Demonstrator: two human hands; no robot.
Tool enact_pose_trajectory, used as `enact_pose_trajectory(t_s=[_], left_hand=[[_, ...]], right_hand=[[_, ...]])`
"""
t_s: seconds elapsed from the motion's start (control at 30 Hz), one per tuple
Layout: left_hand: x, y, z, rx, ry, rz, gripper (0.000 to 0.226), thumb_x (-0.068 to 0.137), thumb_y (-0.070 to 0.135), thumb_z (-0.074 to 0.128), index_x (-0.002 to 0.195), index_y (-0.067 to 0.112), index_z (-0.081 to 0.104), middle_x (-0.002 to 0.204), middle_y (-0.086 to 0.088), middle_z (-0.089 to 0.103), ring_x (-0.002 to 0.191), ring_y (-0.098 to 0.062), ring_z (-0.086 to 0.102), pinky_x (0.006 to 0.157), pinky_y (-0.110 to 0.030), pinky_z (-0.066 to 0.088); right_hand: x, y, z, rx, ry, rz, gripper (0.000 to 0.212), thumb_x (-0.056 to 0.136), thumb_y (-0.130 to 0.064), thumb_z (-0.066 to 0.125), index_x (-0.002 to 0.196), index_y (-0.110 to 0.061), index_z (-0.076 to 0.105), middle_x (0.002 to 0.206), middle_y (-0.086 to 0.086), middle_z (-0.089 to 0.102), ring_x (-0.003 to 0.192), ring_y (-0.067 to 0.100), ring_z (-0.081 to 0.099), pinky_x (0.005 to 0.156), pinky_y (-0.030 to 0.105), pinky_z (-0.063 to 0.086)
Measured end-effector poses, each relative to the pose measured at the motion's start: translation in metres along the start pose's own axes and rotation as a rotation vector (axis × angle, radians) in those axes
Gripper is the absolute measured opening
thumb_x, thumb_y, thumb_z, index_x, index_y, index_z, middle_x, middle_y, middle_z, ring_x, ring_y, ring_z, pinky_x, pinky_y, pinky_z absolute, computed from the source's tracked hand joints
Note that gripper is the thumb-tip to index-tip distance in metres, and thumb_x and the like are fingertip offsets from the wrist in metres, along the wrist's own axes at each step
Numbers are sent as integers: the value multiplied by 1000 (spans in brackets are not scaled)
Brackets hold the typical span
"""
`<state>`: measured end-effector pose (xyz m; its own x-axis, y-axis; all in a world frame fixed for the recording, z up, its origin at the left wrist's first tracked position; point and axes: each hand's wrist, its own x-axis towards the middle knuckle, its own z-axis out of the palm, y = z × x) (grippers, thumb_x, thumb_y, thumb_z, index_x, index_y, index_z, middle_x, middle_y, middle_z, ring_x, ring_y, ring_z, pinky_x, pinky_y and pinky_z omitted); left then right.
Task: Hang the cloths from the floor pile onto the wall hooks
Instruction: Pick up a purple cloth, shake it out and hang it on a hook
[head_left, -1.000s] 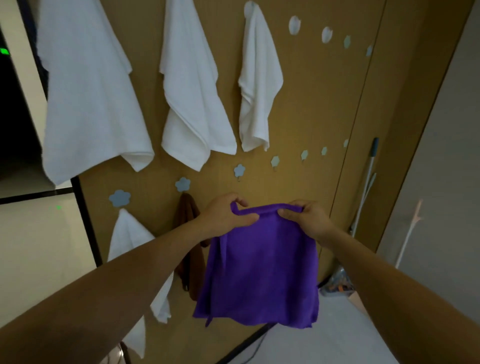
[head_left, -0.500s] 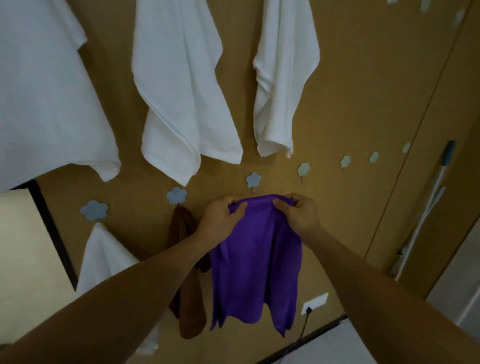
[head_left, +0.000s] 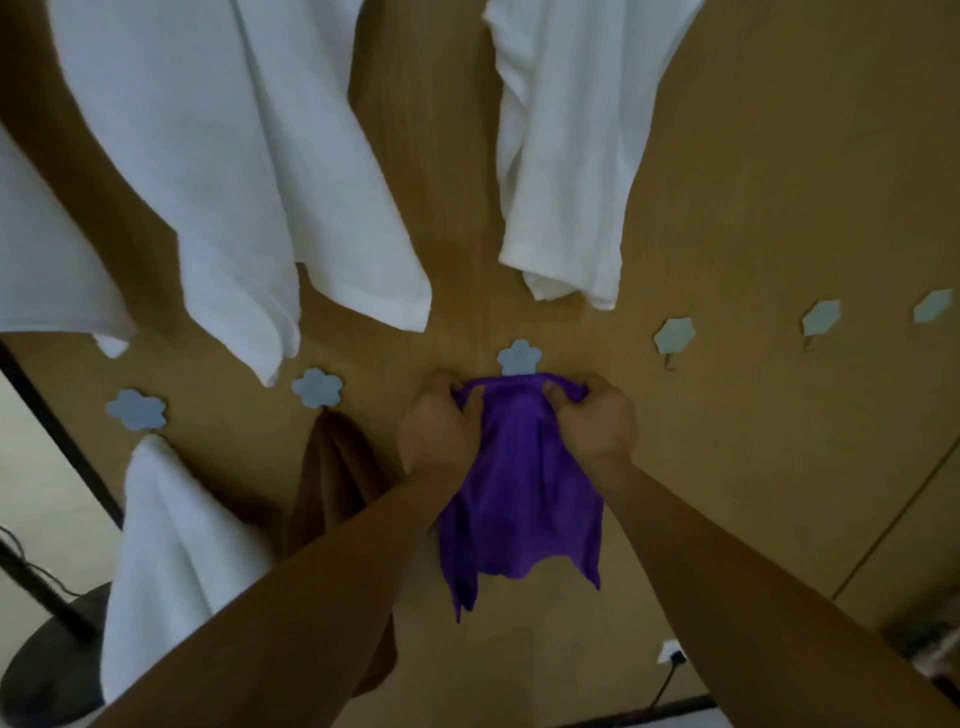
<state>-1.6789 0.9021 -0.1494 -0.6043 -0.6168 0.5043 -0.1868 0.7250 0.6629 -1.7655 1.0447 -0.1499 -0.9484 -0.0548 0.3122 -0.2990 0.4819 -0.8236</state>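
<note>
A purple cloth hangs down between my two hands against the wooden wall. My left hand grips its top left corner and my right hand grips its top right corner. The cloth's top edge sits right under a pale blue flower-shaped hook; the hook's prong is hidden behind the fabric. A brown cloth hangs from the flower hook to the left, and a white cloth hangs from the hook beyond it.
Several large white towels hang from an upper row, one just above the purple cloth. Bare flower hooks continue to the right. A wall socket with a cable sits low, a dark round stand base at bottom left.
Both hands have carried the purple cloth up and toward the wall, and its top edge has reached the flower hook. My hands have come closer together and the view has moved nearer the wall.
</note>
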Motion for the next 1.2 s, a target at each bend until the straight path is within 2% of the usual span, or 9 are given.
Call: enact_pose_trajectory(t_s=[0.17, 0.3, 0.47, 0.6, 0.77, 0.9, 0.97, 1.07, 1.2], left_hand=[[-15, -1, 22, -242, -193, -350, 23, 85, 31, 68, 67, 18, 60, 63, 7, 59, 60, -8, 56, 47, -15, 37], [-17, 12, 20, -395, -557, -569, 23, 90, 23, 62, 67, 19, 58, 64, 4, 57, 58, -7, 53, 39, -13, 38], [-22, 4, 21, 433, -379, -62, 25, 90, 44, 52, 83, 20, 57, 80, 1, 61, 72, -12, 52, 62, -23, 37], [-37, -8, 27, 732, -137, 459, 30, 91, 31, 45, 118, 16, 46, 111, -4, 55, 98, -22, 53, 79, -33, 40], [-40, -20, 28, 290, -530, 350, 55, 97, 18, 38, 149, 13, 21, 127, -5, 50, 96, -15, 56, 81, -28, 46], [-48, -11, 27, -274, -523, 92, 23, 88, 12, 56, 108, 22, 52, 85, 17, 56, 73, 7, 56, 63, -7, 41], [-44, -4, 29, -299, -519, 122, 17, 81, 7, 61, 90, 19, 53, 75, 9, 57, 65, 2, 56, 58, -8, 41], [-49, -10, 33, -170, -483, 135, 41, 80, 1, 62, 119, 8, 52, 102, -3, 58, 87, -4, 51, 75, -4, 33], [-61, -32, 38, -161, -494, 87, 51, 78, -3, 63, 127, 1, 50, 112, -10, 61, 104, -26, 57, 76, 0, 28]], right_hand=[[-6, 15, 6, 160, -176, 173, 30, 76, -48, 75, 66, -28, 54, 75, -4, 66, 74, 16, 65, 73, 38, 57], [-10, 15, 7, -65, -142, 109, 39, 73, -51, 73, 83, -15, 62, 87, 1, 64, 92, 28, 63, 77, 44, 54], [-17, 19, 3, -399, 141, -344, 41, 72, -31, 75, 107, -14, 63, 107, 12, 55, 100, 34, 50, 86, 43, 39], [-25, 28, 11, -102, -162, -475, 27, 89, -6, 56, 113, -7, 67, 102, 12, 65, 91, 25, 60, 83, 37, 49], [-43, 43, 16, 92, -292, -468, 44, 90, -7, 52, 133, -8, 53, 111, 1, 62, 93, 9, 57, 85, 20, 46], [-47, 47, 22, 168, -324, -437, 41, 87, -7, 59, 127, -10, 54, 107, -2, 61, 95, 11, 58, 85, 29, 50], [-45, 46, 23, 201, -364, -385, 38, 89, -7, 58, 126, -12, 55, 108, -5, 61, 97, 11, 59, 89, 23, 46], [-38, 48, 19, 173, -417, -343, 46, 84, -2, 62, 128, -12, 54, 107, -9, 60, 96, 7, 57, 83, 7, 39], [-36, 51, 9, 213, -439, -242, 43, 82, -7, 56, 125, -11, 56, 103, -6, 63, 93, 8, 58, 83, 17, 43]])
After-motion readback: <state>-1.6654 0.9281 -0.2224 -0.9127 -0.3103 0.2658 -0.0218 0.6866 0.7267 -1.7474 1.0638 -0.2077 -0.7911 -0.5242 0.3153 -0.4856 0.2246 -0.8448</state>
